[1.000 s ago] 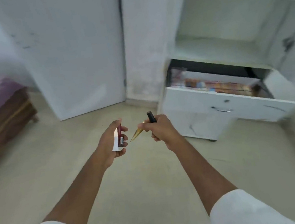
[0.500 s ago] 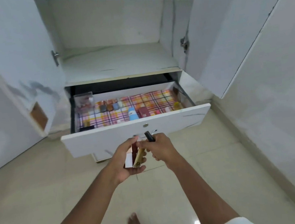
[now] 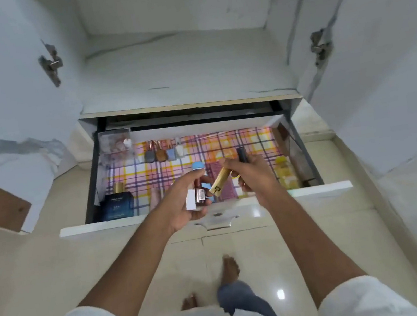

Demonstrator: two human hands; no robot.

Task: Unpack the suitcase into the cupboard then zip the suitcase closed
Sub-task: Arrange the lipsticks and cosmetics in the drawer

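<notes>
Left hand (image 3: 181,204): fingers curled round small dark-red glass bottle (image 3: 200,194) with white cap. Right hand (image 3: 251,176): grips tan cylindrical tube (image 3: 220,183) and black stick (image 3: 242,154), at 12 o'clock over open white drawer (image 3: 313,190) with plaid liner.

Beyond the left hand (image 3: 181,201), a blue-capped bottle (image 3: 199,169) sits mostly hidden; the label on the small dark bottle (image 3: 200,195) it holds is unreadable (blurred), as is the boxed perfume (image 3: 117,205) print further left.

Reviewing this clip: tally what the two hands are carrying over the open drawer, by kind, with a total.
Left hand:
small dark red bottle: 1
small white box: 1
Right hand:
gold tube: 1
black tube: 1
Total: 4
</notes>
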